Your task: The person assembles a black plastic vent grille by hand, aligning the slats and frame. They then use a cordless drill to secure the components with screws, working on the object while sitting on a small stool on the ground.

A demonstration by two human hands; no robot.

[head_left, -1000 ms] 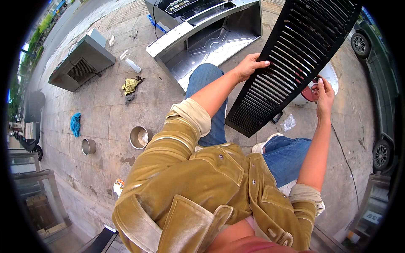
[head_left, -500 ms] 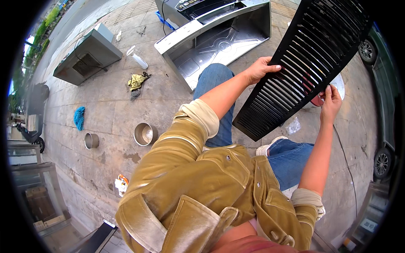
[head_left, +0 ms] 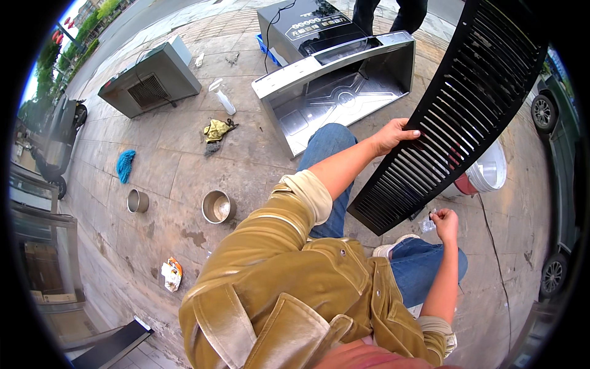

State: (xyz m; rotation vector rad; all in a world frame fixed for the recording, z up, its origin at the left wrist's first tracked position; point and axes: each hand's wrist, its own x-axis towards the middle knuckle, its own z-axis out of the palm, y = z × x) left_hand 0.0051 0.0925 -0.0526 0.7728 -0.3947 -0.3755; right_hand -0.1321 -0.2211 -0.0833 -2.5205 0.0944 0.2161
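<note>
A long black slatted grille panel [head_left: 452,114] hangs tilted before me, its narrow lower end over my knees. My left hand [head_left: 391,136] grips its left edge, thumb on the slats and fingers behind. Clear of the panel, my right hand [head_left: 447,225] is closed near the lower right edge, fingertips pinched together; a small dark bit shows at them, too small to name. Just beyond those fingers a crumpled clear plastic bag [head_left: 426,225] lies on the pavement. Behind the grille stand a white bucket [head_left: 492,167] and a red container [head_left: 465,184], both partly hidden.
An open metal range hood shell [head_left: 335,101] lies ahead, a boxed appliance [head_left: 307,27] behind it, where another person's legs [head_left: 410,13] stand. Leftward are a grey hood [head_left: 149,80], a spray bottle [head_left: 222,97], rags [head_left: 216,130] and metal pots [head_left: 219,206]. A cable [head_left: 496,258] runs at right.
My right hand has let go of the grille's right edge and dropped toward my knee. My left hand still holds the panel. The view has shifted, and another person's legs now show at the top.
</note>
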